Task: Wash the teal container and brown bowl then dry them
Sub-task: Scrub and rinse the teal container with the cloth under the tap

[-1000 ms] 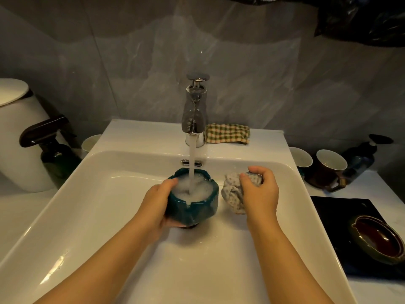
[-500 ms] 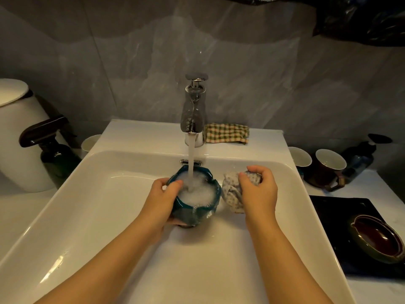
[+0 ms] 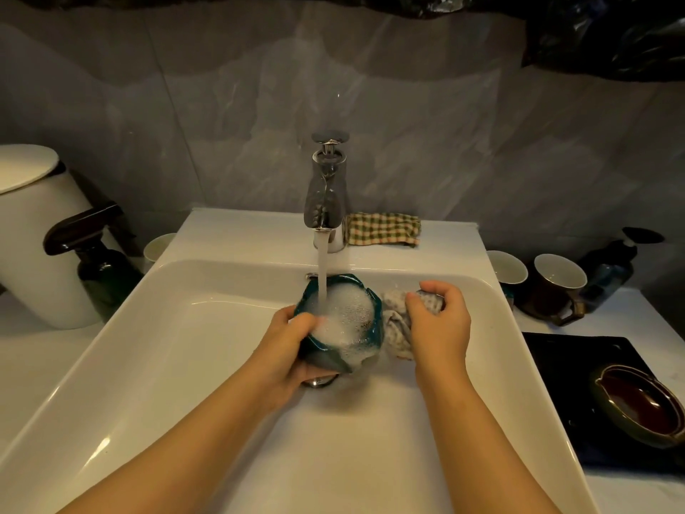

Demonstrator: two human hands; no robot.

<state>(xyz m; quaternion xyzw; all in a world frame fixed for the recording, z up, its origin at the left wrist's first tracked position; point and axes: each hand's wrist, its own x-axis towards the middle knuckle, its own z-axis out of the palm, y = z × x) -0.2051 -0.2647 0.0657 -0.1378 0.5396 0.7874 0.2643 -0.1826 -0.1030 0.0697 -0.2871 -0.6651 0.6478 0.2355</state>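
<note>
The teal container (image 3: 367, 345) is under the running tap (image 3: 326, 194), full of white foam, tilted toward me above the sink drain. My left hand (image 3: 285, 350) grips its left side, thumb over the rim into the foam. To its right, my right hand (image 3: 439, 320) is closed on a crumpled patterned cloth (image 3: 396, 328) that touches the container's side. The brown bowl (image 3: 641, 406) lies on a black mat (image 3: 567, 361) on the counter at the right, apart from both hands.
The white sink (image 3: 166, 346) fills the middle. A checked cloth (image 3: 381, 228) lies behind the tap. Cups (image 3: 558, 280) and a dark pump bottle (image 3: 611, 268) stand at the right; a spray bottle (image 3: 100, 265) and white bin (image 3: 33, 231) at the left.
The container has tipped further toward me, and my left thumb has slid over its rim into the foam. My right hand with the cloth has hardly moved.
</note>
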